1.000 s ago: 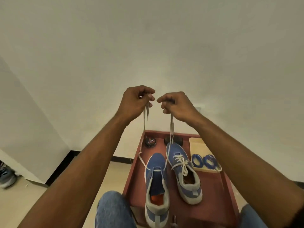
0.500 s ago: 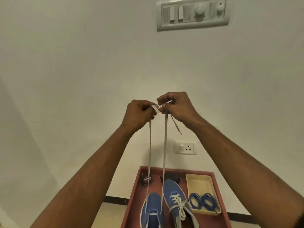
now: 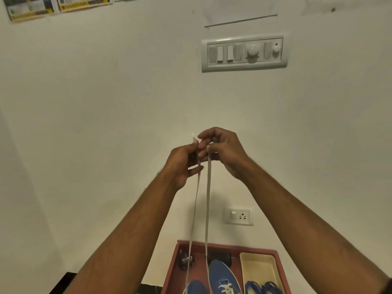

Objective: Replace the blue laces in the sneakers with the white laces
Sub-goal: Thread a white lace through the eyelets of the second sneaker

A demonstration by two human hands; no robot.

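Observation:
Both hands are raised high in front of the wall, close together. My left hand (image 3: 184, 164) pinches one end of the white lace (image 3: 196, 200), whose tip sticks up above its fingers. My right hand (image 3: 222, 151) pinches the other strand (image 3: 208, 200). Both strands hang straight down to the left blue sneaker (image 3: 196, 288) at the bottom edge. Beside it, the right blue sneaker (image 3: 223, 276) wears a white lace. The blue laces (image 3: 263, 288) lie coiled in a cream tray (image 3: 257, 264).
The sneakers and tray sit on a reddish-brown table (image 3: 172, 270) against the wall. A round dark tin (image 3: 186, 261) and a black object (image 3: 219, 256) stand at its far edge. A socket (image 3: 239, 216) and switch panel (image 3: 244, 53) are on the wall.
The view has tilted upward, so the sneakers slid to the bottom edge. My hands lifted the lace ends higher and came together until they touch.

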